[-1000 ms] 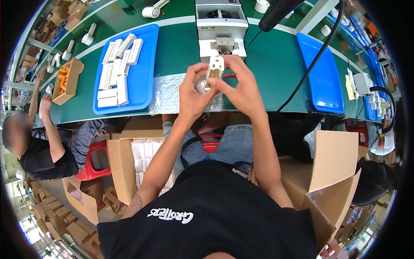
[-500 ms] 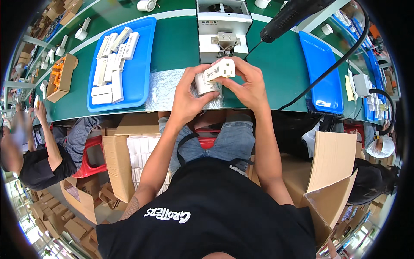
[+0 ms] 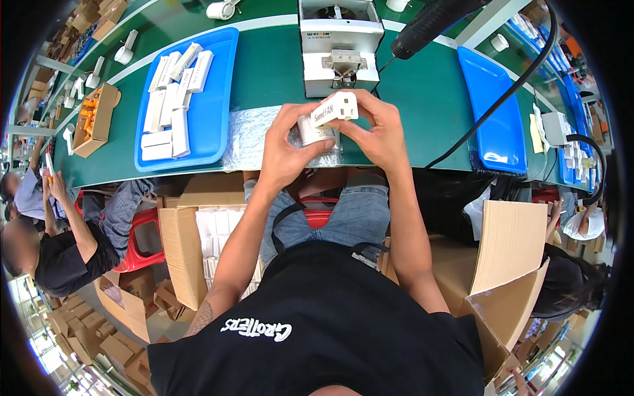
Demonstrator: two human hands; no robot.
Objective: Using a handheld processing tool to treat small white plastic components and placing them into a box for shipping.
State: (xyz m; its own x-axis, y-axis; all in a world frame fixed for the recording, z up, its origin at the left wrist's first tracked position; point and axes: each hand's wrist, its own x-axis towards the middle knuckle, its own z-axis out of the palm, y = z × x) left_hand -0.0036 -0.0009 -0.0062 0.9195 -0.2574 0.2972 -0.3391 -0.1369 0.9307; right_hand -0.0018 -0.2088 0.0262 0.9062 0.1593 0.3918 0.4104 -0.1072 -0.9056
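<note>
Above the front edge of the green table, I hold a white handheld fan (image 3: 323,116) with a round drum-shaped head and a flat handle with dark print. My left hand (image 3: 285,146) is closed around the round head from the left. From the right, my right hand (image 3: 382,135) grips the handle, its thumb beneath the end with small square openings. My fingers cover part of the head. Under the fan lies a silvery padded sheet (image 3: 247,140). Directly beyond my hands stands a white and grey box-shaped machine (image 3: 317,46) with a metal bracket on its front.
A black electric screwdriver (image 3: 422,36) hangs over the table at the upper right. White handle-shaped parts lie in the left blue tray (image 3: 228,86); another blue tray (image 3: 492,112) is at right. Open cartons (image 3: 508,244) flank my legs. A co-worker (image 3: 69,254) sits at left.
The fan and my hands have barely shifted, with the handle turned very slightly. The hanging screwdriver has swung a little left. At the left, the co-worker's hands and body have moved.
</note>
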